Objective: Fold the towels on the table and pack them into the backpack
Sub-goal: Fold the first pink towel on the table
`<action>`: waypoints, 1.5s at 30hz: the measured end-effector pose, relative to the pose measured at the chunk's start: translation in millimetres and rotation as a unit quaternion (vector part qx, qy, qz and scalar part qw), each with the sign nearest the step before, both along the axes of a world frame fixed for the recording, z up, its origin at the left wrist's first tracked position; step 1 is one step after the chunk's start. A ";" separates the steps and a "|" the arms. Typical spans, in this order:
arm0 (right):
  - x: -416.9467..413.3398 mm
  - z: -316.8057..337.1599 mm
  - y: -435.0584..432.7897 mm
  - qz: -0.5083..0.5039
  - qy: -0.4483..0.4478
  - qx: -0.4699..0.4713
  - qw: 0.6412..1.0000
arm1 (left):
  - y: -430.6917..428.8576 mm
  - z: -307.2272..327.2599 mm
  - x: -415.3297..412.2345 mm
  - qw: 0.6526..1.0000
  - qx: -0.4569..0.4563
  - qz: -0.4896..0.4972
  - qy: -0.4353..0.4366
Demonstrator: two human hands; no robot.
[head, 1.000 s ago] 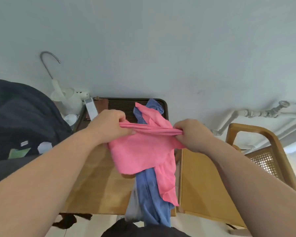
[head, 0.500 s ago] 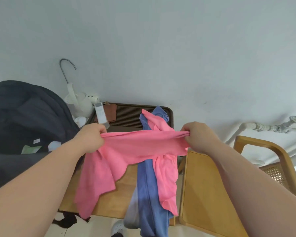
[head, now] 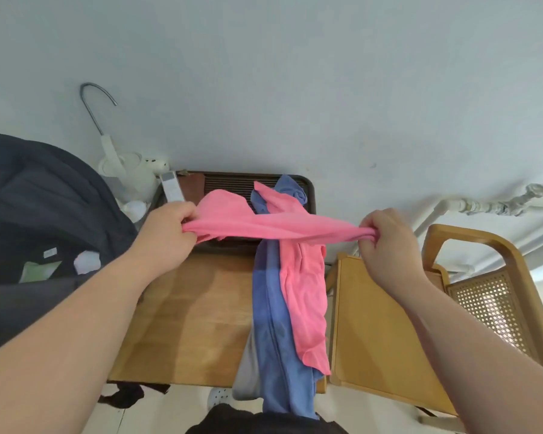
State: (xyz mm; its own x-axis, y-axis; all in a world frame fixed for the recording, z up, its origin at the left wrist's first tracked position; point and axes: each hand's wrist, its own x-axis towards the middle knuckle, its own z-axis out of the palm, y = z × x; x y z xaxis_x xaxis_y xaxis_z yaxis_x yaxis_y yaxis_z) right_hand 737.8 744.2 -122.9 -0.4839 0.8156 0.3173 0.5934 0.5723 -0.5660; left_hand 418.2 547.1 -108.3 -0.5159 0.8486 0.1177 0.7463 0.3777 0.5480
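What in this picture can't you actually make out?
Head view only.
Dark backpack: cut off by the left edge.
Grey towel: mostly under the blue towel.
Whether the pink towel stretched between left hand and right hand joins the pink cloth below: the stretched part covers the meeting.

Above the wooden table (head: 188, 324), the left hand (head: 166, 233) and right hand (head: 386, 242) pinch a pink towel (head: 273, 227) taut; a blue towel (head: 270, 324) and second pink towel (head: 304, 296) drape the table's right side; the dark backpack (head: 44, 214) sits left of the table.
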 end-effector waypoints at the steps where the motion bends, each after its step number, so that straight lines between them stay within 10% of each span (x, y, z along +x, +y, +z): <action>1: 8.4 -21.6 -9.1 0.016 -0.030 -0.017 0.999 | -12.7 -22.8 3.3 0.999 -0.032 -0.018 0.012; 10: 42.8 -144.4 -82.6 0.114 -0.280 -0.196 0.933 | -117.8 -152.3 52.8 0.978 -0.172 -0.085 0.085; 26: 59.0 -138.6 -107.3 0.123 -0.502 -0.251 0.819 | -162.3 -169.3 80.4 0.941 -0.316 -0.072 0.094; 33: -3.6 -127.2 -124.3 0.158 -0.374 -0.177 0.897 | -163.5 -167.5 75.4 0.935 -0.341 0.029 -0.092; 45: -101.1 -152.9 -145.5 0.166 -0.478 -0.238 0.829 | -93.3 -192.0 2.2 0.877 -0.246 0.266 -0.316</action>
